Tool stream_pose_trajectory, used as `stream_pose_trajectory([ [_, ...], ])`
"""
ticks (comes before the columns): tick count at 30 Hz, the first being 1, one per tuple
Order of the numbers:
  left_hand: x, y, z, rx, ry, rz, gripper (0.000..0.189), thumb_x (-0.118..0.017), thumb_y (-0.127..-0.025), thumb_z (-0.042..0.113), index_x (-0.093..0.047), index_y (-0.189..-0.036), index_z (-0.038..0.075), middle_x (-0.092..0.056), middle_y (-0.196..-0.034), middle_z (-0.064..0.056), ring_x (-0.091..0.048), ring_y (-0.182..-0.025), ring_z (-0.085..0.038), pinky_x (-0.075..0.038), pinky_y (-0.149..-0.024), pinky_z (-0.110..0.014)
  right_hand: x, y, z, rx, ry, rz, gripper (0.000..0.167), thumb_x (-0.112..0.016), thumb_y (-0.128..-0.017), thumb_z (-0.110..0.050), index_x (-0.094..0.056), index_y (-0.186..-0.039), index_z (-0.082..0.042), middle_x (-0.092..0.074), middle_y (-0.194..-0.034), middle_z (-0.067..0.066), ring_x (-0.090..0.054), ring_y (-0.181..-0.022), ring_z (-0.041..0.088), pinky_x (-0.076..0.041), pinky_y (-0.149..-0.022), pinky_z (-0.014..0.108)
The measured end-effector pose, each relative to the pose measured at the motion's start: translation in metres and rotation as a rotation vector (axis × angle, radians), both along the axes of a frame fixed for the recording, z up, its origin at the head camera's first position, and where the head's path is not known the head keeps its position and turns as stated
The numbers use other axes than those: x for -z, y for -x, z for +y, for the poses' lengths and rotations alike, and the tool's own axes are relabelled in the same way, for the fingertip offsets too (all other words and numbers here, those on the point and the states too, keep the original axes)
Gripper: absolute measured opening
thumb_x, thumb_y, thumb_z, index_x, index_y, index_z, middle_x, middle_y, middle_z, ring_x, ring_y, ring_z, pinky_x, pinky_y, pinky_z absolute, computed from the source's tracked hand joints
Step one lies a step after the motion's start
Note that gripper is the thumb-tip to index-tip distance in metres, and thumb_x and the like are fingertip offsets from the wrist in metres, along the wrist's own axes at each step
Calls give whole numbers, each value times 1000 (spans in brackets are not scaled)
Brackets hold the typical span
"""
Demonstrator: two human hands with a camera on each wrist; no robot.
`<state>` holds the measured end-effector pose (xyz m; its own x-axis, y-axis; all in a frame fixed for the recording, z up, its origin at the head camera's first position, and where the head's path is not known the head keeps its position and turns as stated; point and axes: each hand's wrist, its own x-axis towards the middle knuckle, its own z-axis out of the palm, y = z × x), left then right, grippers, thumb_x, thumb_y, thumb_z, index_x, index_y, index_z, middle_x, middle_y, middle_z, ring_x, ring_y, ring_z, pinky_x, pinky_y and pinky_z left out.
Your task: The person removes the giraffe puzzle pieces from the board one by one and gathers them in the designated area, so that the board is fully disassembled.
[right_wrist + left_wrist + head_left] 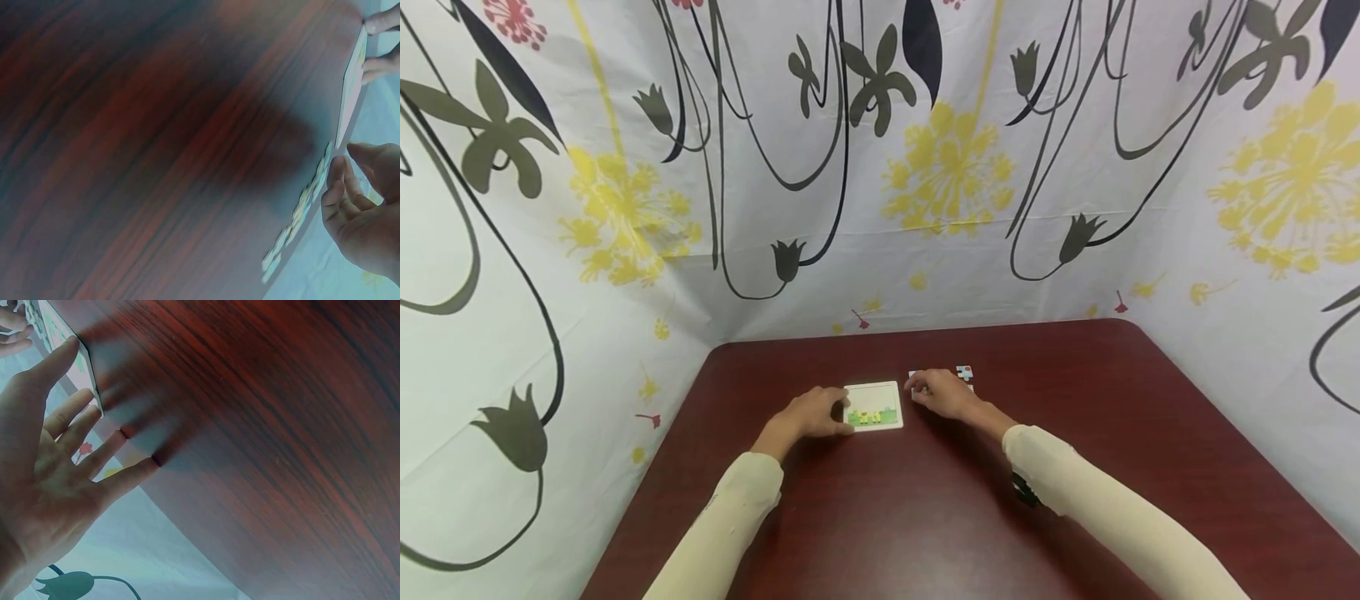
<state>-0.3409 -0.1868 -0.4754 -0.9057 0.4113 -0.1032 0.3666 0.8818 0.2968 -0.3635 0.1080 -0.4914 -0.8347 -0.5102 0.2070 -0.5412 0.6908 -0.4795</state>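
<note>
A white-framed puzzle board lies flat on the table, its lower part printed with green grass and yellow figures. At its left end my left hand has the thumb at the near corner and fingertips at the far one, the other fingers spread in the left wrist view. Just right of the board is my right hand, over the jigsaw pieces. In the right wrist view its fingers bend loosely, thumb tip near the index tip, and no piece shows between them. The hand hides part of the pieces in the head view.
The dark red wooden table has a far edge against a white cloth with flower prints, which also hangs at both sides. A dark object shows beside the right sleeve. The pieces lie in a group right of the board.
</note>
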Motion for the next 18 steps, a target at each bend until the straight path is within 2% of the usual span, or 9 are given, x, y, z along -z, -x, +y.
stream_pose_trajectory([
  [9,-2,0,1,-1,10,-15,53,-82,-89,46,-68,-131,18,-58,-148,-5,-55,-132,-28,-46,-107,-52,3,-4,-24,-81,-9,28,18,-70,-98,-6,-74,-116,-5,-76,-98,5,-71,-86,18,-56,-74,35],
  [14,-2,0,1,-3,4,-20,53,-82,-88,46,-68,-131,17,-58,-147,-5,-56,-131,-27,-47,-106,-52,5,-4,-34,-75,-6,14,18,-70,-99,-7,-75,-116,-7,-77,-99,4,-72,-90,18,-57,-77,36],
  [18,-1,1,0,-4,3,-21,54,-82,-88,47,-68,-132,17,-59,-147,-5,-56,-129,-27,-47,-106,-52,6,-3,-42,-72,-6,-1,18,-70,-99,-8,-75,-116,-8,-76,-99,3,-71,-86,15,-57,-74,33],
])
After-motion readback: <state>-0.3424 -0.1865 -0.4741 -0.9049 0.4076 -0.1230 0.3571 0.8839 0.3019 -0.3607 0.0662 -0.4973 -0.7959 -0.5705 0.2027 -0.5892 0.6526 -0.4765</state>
